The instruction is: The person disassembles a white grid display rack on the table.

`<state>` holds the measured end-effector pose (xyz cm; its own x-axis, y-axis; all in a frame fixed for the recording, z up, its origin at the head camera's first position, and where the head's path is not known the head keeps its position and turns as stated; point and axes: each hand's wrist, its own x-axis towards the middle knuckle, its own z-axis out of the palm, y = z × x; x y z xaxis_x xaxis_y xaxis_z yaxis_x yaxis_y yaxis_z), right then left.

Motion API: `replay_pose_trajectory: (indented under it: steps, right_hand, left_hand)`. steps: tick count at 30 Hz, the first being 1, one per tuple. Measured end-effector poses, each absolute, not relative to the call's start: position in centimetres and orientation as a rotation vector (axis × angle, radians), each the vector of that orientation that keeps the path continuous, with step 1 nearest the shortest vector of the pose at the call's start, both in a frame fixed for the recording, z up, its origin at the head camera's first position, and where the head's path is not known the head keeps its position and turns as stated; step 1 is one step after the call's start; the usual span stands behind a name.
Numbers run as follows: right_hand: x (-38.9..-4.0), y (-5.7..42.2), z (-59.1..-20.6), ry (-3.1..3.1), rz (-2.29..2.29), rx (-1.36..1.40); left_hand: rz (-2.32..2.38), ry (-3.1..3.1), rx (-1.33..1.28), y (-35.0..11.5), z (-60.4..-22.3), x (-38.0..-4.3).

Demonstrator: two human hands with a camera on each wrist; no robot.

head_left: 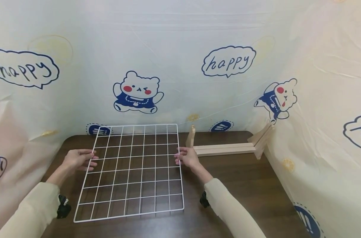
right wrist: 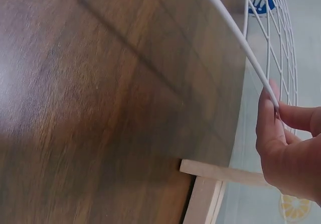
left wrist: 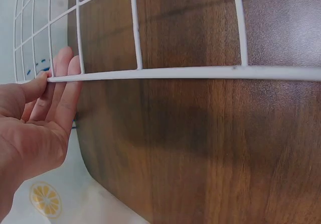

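Observation:
A white wire grid panel (head_left: 142,168) is held above the brown table between both hands. My left hand (head_left: 79,159) pinches its left edge rod, with the thumb on top and the fingers beneath; the left wrist view shows this hand (left wrist: 45,103) on the rod (left wrist: 190,73). On the opposite side my right hand (head_left: 187,157) pinches the right edge rod between thumb and fingers. In the right wrist view that hand (right wrist: 288,138) grips the rod (right wrist: 241,38), and the panel's shadow falls on the wood below.
A pale wooden stand (head_left: 225,149) with a long bar and upright end pieces lies at the back right, close behind my right hand. The dark wood table (head_left: 234,191) has rounded back corners. A printed cloth (head_left: 180,59) hangs behind and along both sides.

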<state>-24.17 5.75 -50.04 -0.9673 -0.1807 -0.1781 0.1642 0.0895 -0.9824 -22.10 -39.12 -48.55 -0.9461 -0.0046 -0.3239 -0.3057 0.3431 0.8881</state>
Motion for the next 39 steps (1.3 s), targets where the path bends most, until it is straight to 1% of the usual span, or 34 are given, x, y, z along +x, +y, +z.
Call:
replay_pose_trajectory:
  steps: [5, 13, 25, 29, 31, 39]
  right_hand:
    - [-24.2, 5.4, -50.3, 2.156, -1.957, 0.03]
    - [-24.1, 5.7, -51.4, 2.241, -1.899, 0.017]
    - [-24.1, 5.7, -53.2, 2.417, -1.855, -0.143]
    - [-24.1, 5.7, -53.2, 2.531, -1.724, -0.149]
    - [-23.9, 5.4, -52.7, 2.594, -1.612, -0.116]
    - [-23.7, 5.4, -53.0, 2.855, -1.283, -0.224]
  left_hand:
    - [1.627, 2.312, -0.299, -39.1, -49.2, -22.4]
    - [1.618, 2.295, -0.297, -38.5, -49.8, -22.5]
    - [1.651, 2.226, -0.312, -37.9, -50.9, -22.6]
    - [1.655, 2.252, -0.311, -37.5, -51.5, -22.7]
    - [1.656, 2.268, -0.308, -37.3, -51.8, -22.7]
    - [1.583, 2.426, -0.285, -36.8, -53.2, -23.4]
